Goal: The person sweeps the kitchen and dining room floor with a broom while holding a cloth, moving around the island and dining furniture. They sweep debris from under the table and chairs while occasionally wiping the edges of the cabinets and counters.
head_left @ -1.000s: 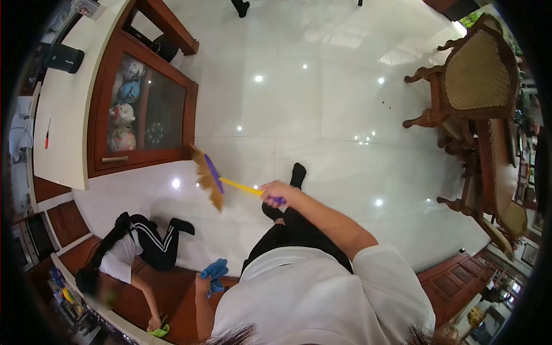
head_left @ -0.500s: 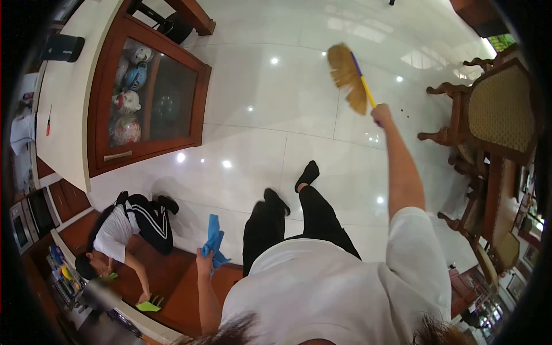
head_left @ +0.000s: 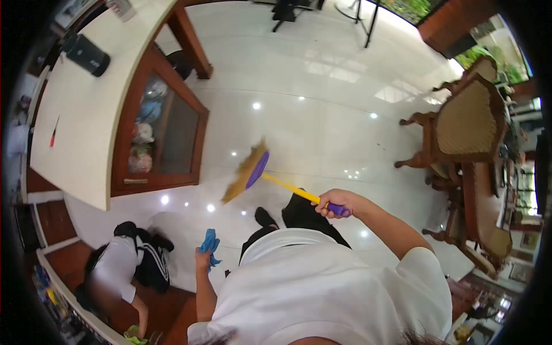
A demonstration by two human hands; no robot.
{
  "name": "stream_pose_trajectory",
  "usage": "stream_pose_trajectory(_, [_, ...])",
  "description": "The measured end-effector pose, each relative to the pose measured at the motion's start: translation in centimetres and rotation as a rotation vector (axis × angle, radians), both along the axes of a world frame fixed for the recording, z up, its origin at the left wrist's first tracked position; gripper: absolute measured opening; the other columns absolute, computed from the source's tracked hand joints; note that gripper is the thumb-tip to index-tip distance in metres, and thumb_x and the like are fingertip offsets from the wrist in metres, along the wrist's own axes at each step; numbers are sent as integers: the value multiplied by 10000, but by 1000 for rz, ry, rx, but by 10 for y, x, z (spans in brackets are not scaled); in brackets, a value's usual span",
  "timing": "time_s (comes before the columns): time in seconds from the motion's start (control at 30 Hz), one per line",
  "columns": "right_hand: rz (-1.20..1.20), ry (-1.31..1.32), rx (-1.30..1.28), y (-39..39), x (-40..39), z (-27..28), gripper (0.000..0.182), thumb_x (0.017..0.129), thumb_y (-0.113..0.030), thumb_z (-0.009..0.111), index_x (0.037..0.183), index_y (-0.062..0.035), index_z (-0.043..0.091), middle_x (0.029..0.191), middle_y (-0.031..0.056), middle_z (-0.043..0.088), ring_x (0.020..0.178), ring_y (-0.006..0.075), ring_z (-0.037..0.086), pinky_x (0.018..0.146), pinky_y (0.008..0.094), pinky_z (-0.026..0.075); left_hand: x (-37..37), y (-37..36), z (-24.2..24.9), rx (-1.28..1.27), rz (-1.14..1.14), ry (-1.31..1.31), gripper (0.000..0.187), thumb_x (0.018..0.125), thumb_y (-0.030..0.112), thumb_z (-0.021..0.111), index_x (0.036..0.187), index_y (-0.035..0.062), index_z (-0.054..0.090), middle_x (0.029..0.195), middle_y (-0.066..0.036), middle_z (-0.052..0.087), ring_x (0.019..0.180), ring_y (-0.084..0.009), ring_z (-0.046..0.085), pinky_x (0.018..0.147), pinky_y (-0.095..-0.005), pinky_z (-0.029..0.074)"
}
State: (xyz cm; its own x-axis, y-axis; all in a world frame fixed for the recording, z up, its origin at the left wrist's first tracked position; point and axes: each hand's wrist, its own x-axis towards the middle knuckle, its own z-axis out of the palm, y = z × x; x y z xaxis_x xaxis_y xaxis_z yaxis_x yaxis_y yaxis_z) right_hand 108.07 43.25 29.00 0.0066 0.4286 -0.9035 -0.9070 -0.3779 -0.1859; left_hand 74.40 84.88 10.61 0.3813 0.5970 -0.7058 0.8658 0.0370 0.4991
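Note:
My right hand [head_left: 335,203] is wrapped round the purple-ended yellow handle of a soft broom [head_left: 253,171]. The broom's tan bristles, blurred by motion, fan out beyond a purple collar over the glossy white floor tiles [head_left: 322,132], left of my legs. At my left side, my left hand [head_left: 203,259] is closed on a bunched blue cloth [head_left: 211,246], whose ends stick out past the fingers. Both my feet are on the tiles; one black-socked foot [head_left: 264,217] shows beside the broom handle.
Left stands a wooden glass-door cabinet [head_left: 159,123] under a pale countertop [head_left: 80,138] bearing a dark cylinder [head_left: 86,55] and a screwdriver [head_left: 54,132]. Below it another person [head_left: 123,264] crouches at wooden cupboards, a hand on a green cloth [head_left: 135,334]. Carved chairs [head_left: 466,123] line the right.
My right hand has swung the broom from the upper right down and left, nearer my body. The blue cloth stays in my left hand. My view has tilted up, showing more of the room's far side.

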Motion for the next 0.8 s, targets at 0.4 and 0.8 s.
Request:
stream_pose_trajectory(0.4, [886,322,152,265,41,-265,167,760,-175,510,628,-106,432,447,-18,405,333,71,368,291,197,274,-78,37,28,303,-254,545,309,661,103,617,897,-39,477,811,-160,578,727,-226,563,635,-330,458])
stream_pose_trajectory(0.8, [588,81,38,260,523,-287,255,745,-215,486,523,-133,392,437,-28,384,358,72,376,282,218,230,226,19,143,213,-80,579,277,672,50,612,907,-13,479,800,-120,571,692,-192,561,600,-313,463])
